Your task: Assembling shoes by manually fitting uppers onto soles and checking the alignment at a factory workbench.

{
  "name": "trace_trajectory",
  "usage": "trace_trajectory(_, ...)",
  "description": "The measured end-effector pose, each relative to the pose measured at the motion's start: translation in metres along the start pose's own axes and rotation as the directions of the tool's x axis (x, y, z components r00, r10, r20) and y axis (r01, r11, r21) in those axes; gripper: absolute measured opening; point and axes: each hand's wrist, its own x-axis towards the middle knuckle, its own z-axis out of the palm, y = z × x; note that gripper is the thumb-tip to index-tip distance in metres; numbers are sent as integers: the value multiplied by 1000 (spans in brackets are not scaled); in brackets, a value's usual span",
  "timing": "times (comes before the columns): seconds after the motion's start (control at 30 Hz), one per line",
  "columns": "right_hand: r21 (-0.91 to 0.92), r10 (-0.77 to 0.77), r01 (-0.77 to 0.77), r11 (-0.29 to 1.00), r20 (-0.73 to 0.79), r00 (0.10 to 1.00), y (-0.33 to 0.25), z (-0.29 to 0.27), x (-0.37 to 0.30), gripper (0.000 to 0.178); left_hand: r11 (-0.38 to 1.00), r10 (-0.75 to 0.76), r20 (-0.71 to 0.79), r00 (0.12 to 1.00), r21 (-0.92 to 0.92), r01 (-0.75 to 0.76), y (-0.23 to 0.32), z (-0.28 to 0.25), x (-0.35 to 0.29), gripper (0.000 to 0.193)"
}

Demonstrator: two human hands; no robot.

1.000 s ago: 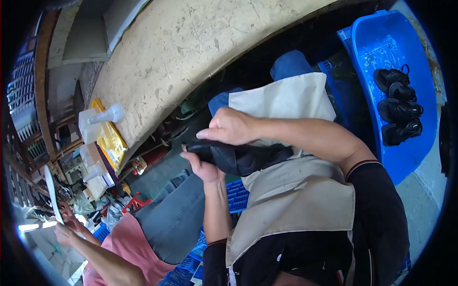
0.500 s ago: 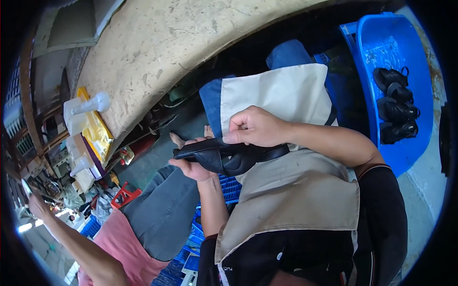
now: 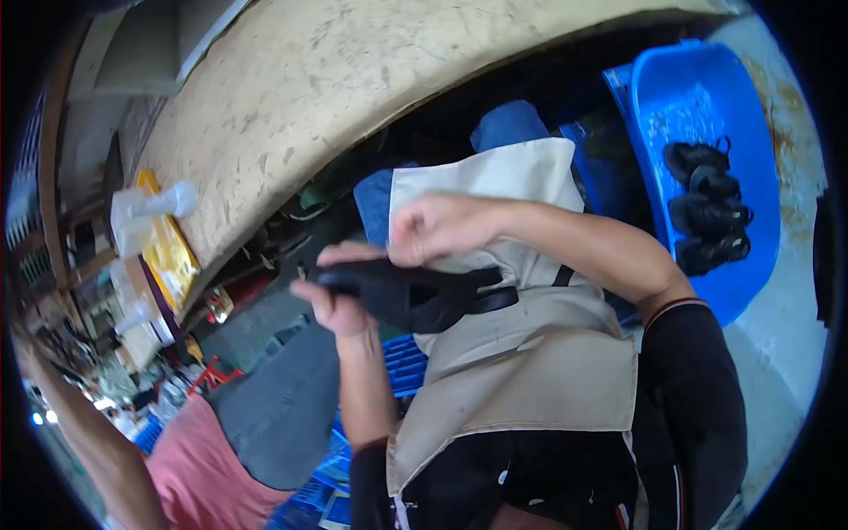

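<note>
A black leather sandal (image 3: 415,296) with broad straps lies across my lap, slightly smeared by motion. My left hand (image 3: 346,316) grips its left end from beneath, thumb on the near side and fingers on the far side. Just over the sandal's upper edge is my right hand (image 3: 446,228), its fingers curled and pressed together. Whether the right fingertips pinch a strap or something small is hidden by blur. A beige apron (image 3: 521,380) covers my lap under the sandal.
To the right, a blue plastic tub (image 3: 761,168) holds several black sandals (image 3: 707,212). A worn beige tabletop (image 3: 291,115) curves along the far side. At its left end are a yellow tray (image 3: 168,256) and a clear bottle (image 3: 172,200). A co-worker in pink (image 3: 199,455) is close on my left.
The sandal has rolled in my left hand and now shows a plainer, darker side. Both hands have shifted slightly left in the picture. The co-worker's arm has moved toward the left rim.
</note>
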Motion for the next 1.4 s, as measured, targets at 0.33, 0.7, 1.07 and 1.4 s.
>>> trace_trajectory(0.33,-437,-234,149,887,-148,961,-60,-8,-27,41,462,233,21,972,877,-130,34,66,23,23)
trace_trajectory(0.7,-185,-104,104,977,13,995,-35,-22,-1,34,783,-219,-52,974,586,208,46,8,32,11)
trace_trajectory(1.07,-144,-99,82,986,-113,989,-18,-12,8,25,879,-431,29,902,236,413,13,-3,58,33)
trace_trajectory(1.4,-119,-126,99,988,-252,959,2,-16,7,31,858,-279,-193,941,391,334,-44,-10,46,35)
